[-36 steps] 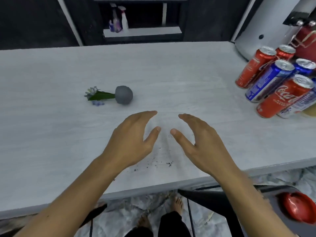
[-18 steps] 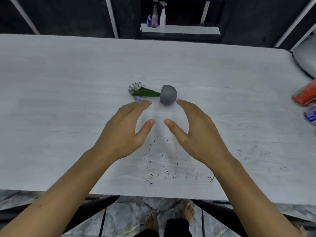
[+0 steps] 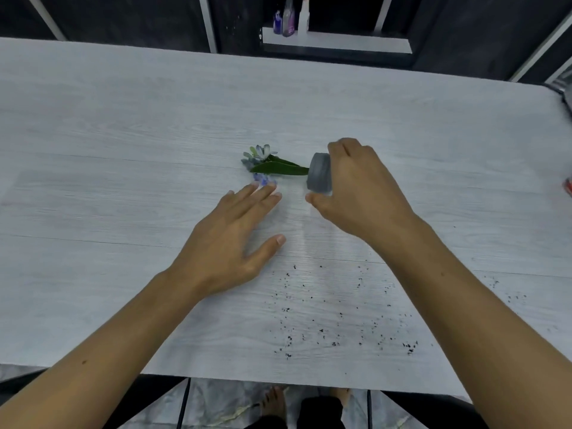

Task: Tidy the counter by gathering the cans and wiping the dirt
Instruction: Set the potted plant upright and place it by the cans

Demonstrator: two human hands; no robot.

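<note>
A small grey pot (image 3: 319, 177) lies on its side in the middle of the white counter (image 3: 123, 134), with green leaves and pale blue flowers (image 3: 266, 164) sticking out to its left. My right hand (image 3: 359, 187) curls round the pot from the right, thumb under it. My left hand (image 3: 235, 236) lies flat on the counter, fingers straight, fingertips just below the flowers. Dark specks of dirt (image 3: 334, 317) are scattered near the front edge. Only a red sliver of a can (image 3: 568, 187) shows at the right edge.
Spray bottles (image 3: 291, 17) stand on a white shelf behind the counter. More dirt specks (image 3: 507, 292) lie to the right. The counter's front edge runs just below the dirt, with bare feet and the floor beneath it.
Both hands moved forward to the tipped pot. My right hand, open before, now grips the pot. The view turned left, so the group of cans slid out of sight.
</note>
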